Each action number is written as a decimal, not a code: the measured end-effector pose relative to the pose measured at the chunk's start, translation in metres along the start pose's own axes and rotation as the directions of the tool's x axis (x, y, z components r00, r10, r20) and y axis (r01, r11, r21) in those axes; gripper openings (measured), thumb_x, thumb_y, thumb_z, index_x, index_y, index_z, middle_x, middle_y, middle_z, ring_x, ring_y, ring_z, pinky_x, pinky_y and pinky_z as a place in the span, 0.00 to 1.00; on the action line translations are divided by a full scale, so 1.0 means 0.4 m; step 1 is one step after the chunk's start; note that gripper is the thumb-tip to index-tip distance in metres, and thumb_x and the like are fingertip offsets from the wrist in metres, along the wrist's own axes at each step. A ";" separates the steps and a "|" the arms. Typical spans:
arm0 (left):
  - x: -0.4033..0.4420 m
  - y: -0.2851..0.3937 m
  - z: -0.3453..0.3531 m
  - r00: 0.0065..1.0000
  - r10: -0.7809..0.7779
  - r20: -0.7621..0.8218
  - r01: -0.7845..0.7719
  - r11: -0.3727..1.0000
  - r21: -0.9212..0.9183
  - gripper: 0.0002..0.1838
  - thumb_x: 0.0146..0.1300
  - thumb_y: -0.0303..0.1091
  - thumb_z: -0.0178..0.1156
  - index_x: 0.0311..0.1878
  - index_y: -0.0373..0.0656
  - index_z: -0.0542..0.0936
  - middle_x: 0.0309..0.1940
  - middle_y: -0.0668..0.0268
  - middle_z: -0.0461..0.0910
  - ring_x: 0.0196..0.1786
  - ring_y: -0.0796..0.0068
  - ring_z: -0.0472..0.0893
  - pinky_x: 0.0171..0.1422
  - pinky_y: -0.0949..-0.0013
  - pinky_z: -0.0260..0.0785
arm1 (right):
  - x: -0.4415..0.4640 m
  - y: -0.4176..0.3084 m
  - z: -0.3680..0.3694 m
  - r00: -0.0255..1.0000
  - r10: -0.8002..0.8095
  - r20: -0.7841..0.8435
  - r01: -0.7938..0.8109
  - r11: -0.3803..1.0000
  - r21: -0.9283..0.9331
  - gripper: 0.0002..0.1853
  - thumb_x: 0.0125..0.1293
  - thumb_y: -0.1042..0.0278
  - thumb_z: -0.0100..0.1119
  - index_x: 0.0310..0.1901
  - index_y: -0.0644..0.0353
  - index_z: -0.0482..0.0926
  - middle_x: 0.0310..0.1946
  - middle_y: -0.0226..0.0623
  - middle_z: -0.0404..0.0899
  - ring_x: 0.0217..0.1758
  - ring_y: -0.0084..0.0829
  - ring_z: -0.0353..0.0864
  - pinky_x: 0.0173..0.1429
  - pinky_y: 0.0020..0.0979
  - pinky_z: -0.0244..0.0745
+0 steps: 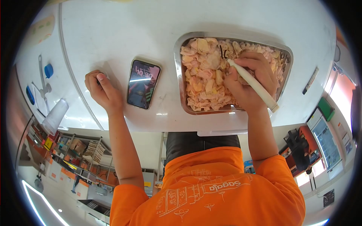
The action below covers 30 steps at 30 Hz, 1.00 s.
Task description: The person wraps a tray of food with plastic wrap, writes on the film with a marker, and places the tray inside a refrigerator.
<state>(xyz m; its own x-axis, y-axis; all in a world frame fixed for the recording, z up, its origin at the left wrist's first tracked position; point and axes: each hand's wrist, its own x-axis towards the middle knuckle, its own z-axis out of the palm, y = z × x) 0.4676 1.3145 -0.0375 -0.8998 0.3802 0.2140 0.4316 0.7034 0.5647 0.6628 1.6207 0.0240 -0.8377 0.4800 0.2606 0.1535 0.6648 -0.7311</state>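
My right hand (254, 81) grips a white marker (253, 83), its tip down near black strokes over the metal tray (179, 81). Pale pink and yellowish pieces that look like raw chicken (203, 84) fill this tray. The black writing (284, 62) at its right end seems to sit on a clear film across the top. My left hand (102, 90) rests closed on the table, around a small dark thing like a marker cap (100, 77). Between the left hand and the tray lies a phone (143, 84) with its screen lit.
The white table (113, 30) has a seam on the left. Beyond it are a clear plastic cup (55, 116), a blue cap (48, 71) and metal utensils (42, 81). A small dark strip (310, 80) lies right of the tray. Behind me stand shelves with egg trays (93, 151).
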 end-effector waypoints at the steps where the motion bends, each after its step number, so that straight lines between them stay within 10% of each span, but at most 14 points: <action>1: -0.001 -0.001 0.001 1.000 -0.002 -0.001 0.002 1.000 0.000 0.21 0.84 0.43 0.45 0.41 0.35 0.75 0.37 0.62 0.73 0.41 0.65 0.71 0.49 0.65 0.64 | -0.003 0.001 0.002 0.999 0.031 -0.020 -0.030 0.999 0.012 0.12 0.53 0.80 0.73 0.39 0.65 0.83 0.39 0.42 0.85 0.33 0.30 0.87 0.34 0.25 0.84; 30: 0.007 0.007 0.013 0.999 -0.041 -0.008 0.041 0.999 -0.018 0.24 0.84 0.45 0.46 0.34 0.36 0.71 0.37 0.61 0.74 0.43 0.60 0.70 0.49 0.61 0.63 | -0.018 0.019 0.004 0.991 0.040 -0.125 -0.051 0.995 -0.086 0.13 0.53 0.79 0.74 0.40 0.64 0.83 0.40 0.43 0.86 0.34 0.32 0.87 0.35 0.27 0.84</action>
<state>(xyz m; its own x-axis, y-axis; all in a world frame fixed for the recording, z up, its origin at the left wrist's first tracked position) 0.4665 1.3206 -0.0396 -0.9171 0.3462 0.1975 0.3934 0.7071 0.5875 0.6694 1.6215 0.0155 -0.7585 0.5743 0.3078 0.2406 0.6859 -0.6868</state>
